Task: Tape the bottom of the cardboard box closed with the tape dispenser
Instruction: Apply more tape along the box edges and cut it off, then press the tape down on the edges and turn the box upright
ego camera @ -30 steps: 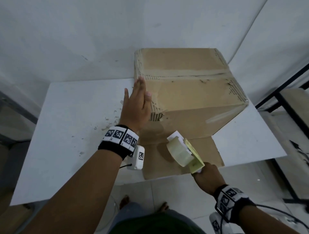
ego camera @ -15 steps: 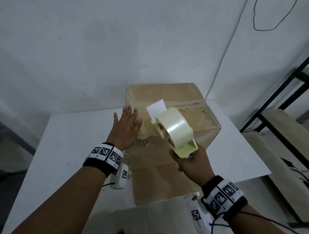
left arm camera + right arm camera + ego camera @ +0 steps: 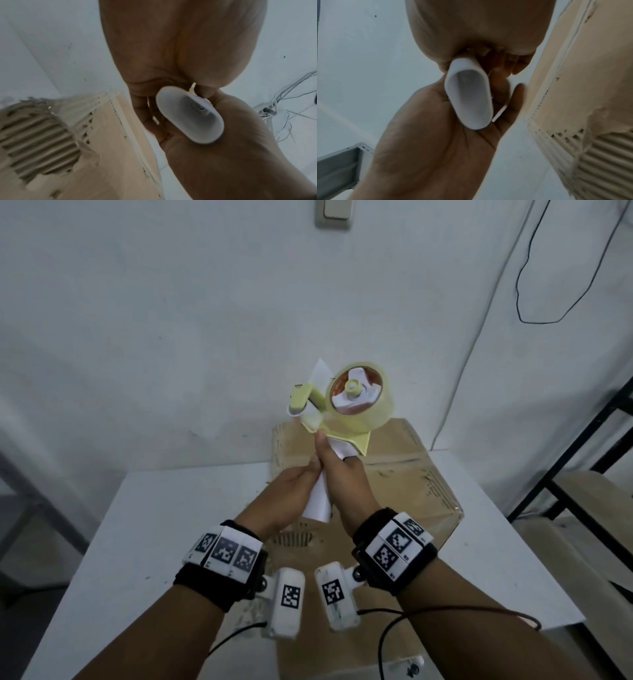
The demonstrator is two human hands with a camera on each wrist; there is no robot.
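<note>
A yellow-green tape dispenser (image 3: 346, 405) with a roll of clear tape is held up in front of the wall, above the cardboard box (image 3: 411, 474). My right hand (image 3: 346, 481) grips the upper part of its white handle (image 3: 318, 501), thumb up against the frame. My left hand (image 3: 291, 494) curls round the lower part of the same handle. The wrist views show the handle's hollow end (image 3: 188, 116) (image 3: 469, 97) between both palms. The box (image 3: 102, 135) (image 3: 582, 81) lies on the white table (image 3: 164, 525), taped face up, and no hand touches it.
A torn patch of bare corrugation (image 3: 294, 539) shows on the box's near side. A black metal rack (image 3: 582, 460) stands right of the table. A cable (image 3: 548, 302) hangs on the wall, with a switch (image 3: 337, 213) above.
My right hand lifted the dispenser from the table's front edge to above the box. My left hand left the box's side and took hold of the handle. The head view tilted up.
</note>
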